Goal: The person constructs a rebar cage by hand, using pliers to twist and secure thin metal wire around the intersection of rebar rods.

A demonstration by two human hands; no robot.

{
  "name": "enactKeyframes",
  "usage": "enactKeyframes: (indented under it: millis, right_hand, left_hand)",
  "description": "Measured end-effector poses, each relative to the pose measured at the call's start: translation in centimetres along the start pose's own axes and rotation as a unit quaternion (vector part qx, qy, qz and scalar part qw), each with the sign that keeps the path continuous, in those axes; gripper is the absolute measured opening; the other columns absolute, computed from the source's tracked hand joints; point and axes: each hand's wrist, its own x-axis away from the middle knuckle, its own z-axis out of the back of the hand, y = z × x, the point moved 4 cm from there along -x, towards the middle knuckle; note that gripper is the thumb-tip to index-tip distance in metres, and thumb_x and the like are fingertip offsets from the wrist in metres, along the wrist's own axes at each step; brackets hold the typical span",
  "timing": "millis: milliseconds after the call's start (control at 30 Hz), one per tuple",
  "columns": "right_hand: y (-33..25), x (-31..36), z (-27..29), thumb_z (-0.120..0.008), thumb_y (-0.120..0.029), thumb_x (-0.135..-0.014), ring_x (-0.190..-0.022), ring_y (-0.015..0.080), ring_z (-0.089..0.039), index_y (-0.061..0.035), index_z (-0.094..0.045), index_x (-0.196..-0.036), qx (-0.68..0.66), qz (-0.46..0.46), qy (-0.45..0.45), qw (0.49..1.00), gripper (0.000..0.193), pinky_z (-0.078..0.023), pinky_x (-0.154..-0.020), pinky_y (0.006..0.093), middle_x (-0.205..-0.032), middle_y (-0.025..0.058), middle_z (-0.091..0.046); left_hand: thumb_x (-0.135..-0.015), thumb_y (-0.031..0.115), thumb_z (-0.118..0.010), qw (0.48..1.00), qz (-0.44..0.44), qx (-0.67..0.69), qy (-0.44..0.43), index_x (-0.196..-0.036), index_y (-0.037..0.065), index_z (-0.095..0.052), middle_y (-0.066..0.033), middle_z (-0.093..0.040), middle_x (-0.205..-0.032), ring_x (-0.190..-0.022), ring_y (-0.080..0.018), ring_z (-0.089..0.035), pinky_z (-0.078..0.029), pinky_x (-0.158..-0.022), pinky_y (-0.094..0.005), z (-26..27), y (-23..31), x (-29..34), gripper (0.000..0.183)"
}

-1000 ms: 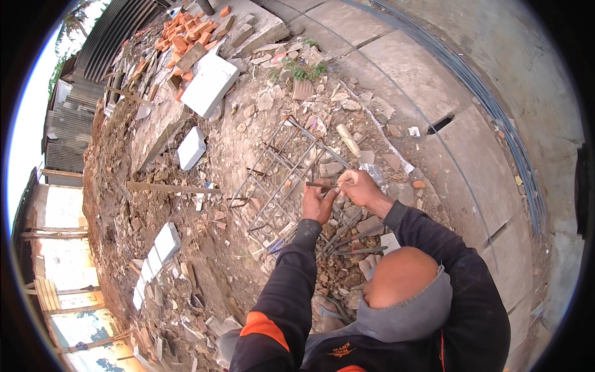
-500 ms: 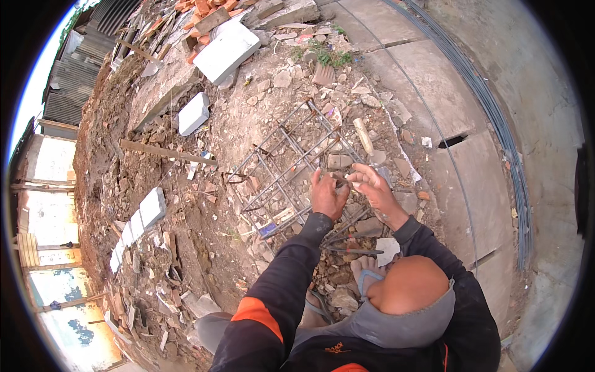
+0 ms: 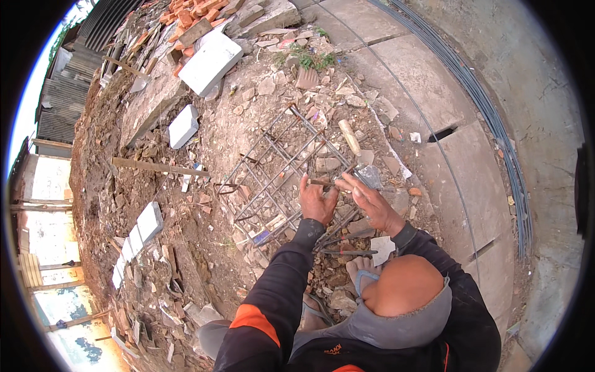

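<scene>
A grid of tied steel reinforcing bars point(image 3: 271, 144), with rusty bent ends, lies tilted on the rubble before me. My left hand point(image 3: 318, 203) is over its near right part, index finger raised, thumb apart and the other fingers curled. Facing it, my right hand point(image 3: 374, 203) has its fingers pressed together, their tips near a short rusty bar end point(image 3: 321, 182) between the hands. Whatever either hand grips is too small or hidden to make out. Below them lies a dark tool with long thin handles point(image 3: 350, 252), near my foot.
A round wooden piece point(image 3: 349, 137) lies beyond my right hand. White blocks point(image 3: 211, 64) and a wooden stick point(image 3: 160, 166) lie on the broken ground to the left. Long steel rods point(image 3: 489, 111) run along the concrete slabs point(image 3: 462, 180) at right. Orange bricks point(image 3: 186, 18) are heaped far off.
The whole view has shifted slightly, so the grid appears further left. My right hand has moved a little down and right relative to the grid; my left stays over the same part.
</scene>
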Motion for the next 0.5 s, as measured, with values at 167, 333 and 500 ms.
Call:
enactKeyframes:
  millis: [167, 333, 500]
  right_hand:
    - [0.3, -0.4, 0.2, -0.030, -0.049, -0.109, -0.144, 0.0303, -0.041, -0.0011, -0.025, -0.158, 0.011, -0.013, -0.027, 0.999, 0.069, -0.033, -0.116, 0.0383, -0.154, 0.0189, -0.045]
    - [0.2, -1.1, -0.1, -0.027, -0.056, -0.107, -0.144, 0.0308, -0.040, -0.0032, -0.013, -0.161, -0.012, -0.022, -0.059, 0.998, 0.076, -0.034, -0.116, 0.0387, -0.158, 0.0196, -0.039]
    - [1.7, -3.3, -0.2, -0.025, -0.063, -0.105, -0.142, 0.0322, -0.042, -0.0050, -0.005, -0.162, 0.004, -0.088, -0.054, 0.995, 0.084, -0.035, -0.114, 0.0377, -0.158, 0.0224, -0.037]
  left_hand:
    - [-0.083, 0.018, -0.071, 0.999, 0.017, 0.018, -0.022, -0.104, 0.004, -0.069, -0.0168, -0.070, -0.103, -0.104, -0.0352, -0.065, -0.031, -0.117, -0.0500, 0.0, 0.1, -0.1, 0.026]
    - [-0.084, 0.018, -0.070, 0.999, 0.025, 0.021, -0.028, -0.104, 0.005, -0.069, -0.0160, -0.071, -0.101, -0.104, -0.0348, -0.065, -0.030, -0.117, -0.0508, 0.3, 0.1, -0.2, 0.024]
    - [-0.086, 0.019, -0.070, 0.999, 0.013, 0.021, -0.022, -0.105, 0.005, -0.069, -0.0157, -0.071, -0.100, -0.103, -0.0343, -0.065, -0.031, -0.116, -0.0515, 0.2, 0.0, -0.2, 0.024]
